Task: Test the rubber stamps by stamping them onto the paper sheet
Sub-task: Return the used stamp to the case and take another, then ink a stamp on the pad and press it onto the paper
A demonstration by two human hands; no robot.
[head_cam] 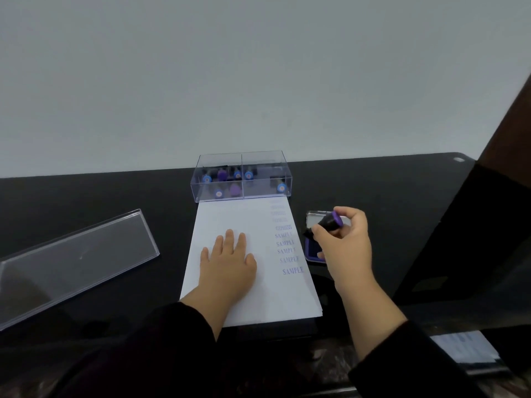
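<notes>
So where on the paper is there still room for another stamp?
Bare paper lies below the lowest SAMPLE print, toward the near edge. The left hand covers the middle. The right edge column is crowded with prints, up to the clear box.

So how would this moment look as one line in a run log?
left hand: flat on paper sheet | right hand: grips purple-topped stamp over ink pad | next: likely stamp

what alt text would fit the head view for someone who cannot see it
A person's right hand holds a purple-topped stamp over an ink pad while the left hand lies flat on a paper sheet printed with a column of SAMPLE marks. A clear box of stamps sits behind.
</notes>
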